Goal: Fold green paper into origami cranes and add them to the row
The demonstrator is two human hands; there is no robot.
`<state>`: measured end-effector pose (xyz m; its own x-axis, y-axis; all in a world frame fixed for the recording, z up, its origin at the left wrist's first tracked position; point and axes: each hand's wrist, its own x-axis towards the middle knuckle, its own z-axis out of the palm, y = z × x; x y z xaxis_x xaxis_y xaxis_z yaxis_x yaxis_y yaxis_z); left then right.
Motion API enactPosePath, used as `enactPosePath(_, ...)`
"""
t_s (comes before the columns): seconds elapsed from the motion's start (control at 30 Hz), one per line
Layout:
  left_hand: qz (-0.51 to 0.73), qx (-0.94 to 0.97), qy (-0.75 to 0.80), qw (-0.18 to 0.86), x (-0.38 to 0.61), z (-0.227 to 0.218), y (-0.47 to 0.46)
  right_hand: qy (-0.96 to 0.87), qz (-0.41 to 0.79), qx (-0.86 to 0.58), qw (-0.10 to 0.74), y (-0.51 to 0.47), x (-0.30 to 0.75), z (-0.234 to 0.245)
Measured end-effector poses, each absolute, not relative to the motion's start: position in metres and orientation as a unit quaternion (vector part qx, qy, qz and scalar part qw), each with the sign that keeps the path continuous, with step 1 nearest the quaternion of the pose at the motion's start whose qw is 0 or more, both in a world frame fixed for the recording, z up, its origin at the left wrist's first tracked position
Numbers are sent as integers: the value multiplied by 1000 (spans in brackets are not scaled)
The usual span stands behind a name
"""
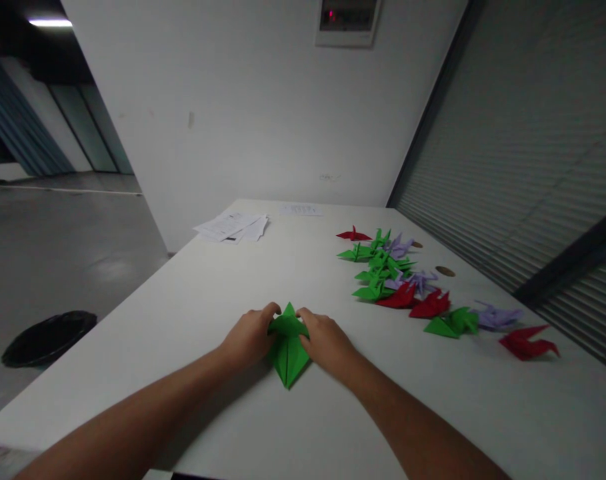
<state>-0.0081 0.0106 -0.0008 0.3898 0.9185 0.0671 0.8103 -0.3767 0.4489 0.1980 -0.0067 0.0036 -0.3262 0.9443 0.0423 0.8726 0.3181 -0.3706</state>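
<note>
A sheet of green origami paper [289, 357], folded into a diamond with a crease down its middle, lies on the white table between my hands. Its upper part is bent across, and one tip points away from me. My left hand [250, 337] grips the paper's left edge, fingers curled around it. On the opposite edge, my right hand [327, 340] pinches the paper between thumb and fingers. Some fingertips are hidden behind the fold.
Several folded paper cranes in green, red and purple, among them a red crane [529, 343], spread along the right side of the table [207, 413]. Printed sheets [233, 227] lie at the far left. A black-lined bin [47, 339] stands on the floor at left.
</note>
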Motion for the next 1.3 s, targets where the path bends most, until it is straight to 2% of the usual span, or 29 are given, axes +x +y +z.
enactPosePath(0.47,198,830,478,209,-6,-4,11,-792,148,-577,130,-4,197,2)
enactPosePath(0.57,204,821,483,226,-3,-6,12,-789,166,-572,152,-3,198,2)
enactPosePath(0.63,210,817,483,234,-3,-6,13,-789,208,-550,178,-3,203,3)
enactPosePath(0.73,211,812,489,238,-5,-6,14,-787,333,-475,211,-1,219,11)
enactPosePath(0.87,201,808,498,241,-9,-4,15,-775,485,-360,186,2,246,21)
enactPosePath(1.2,183,818,470,277,-12,1,19,-837,360,-370,180,-9,237,31)
enactPosePath(1.3,179,816,476,275,-13,2,20,-872,292,-357,163,-17,235,42)
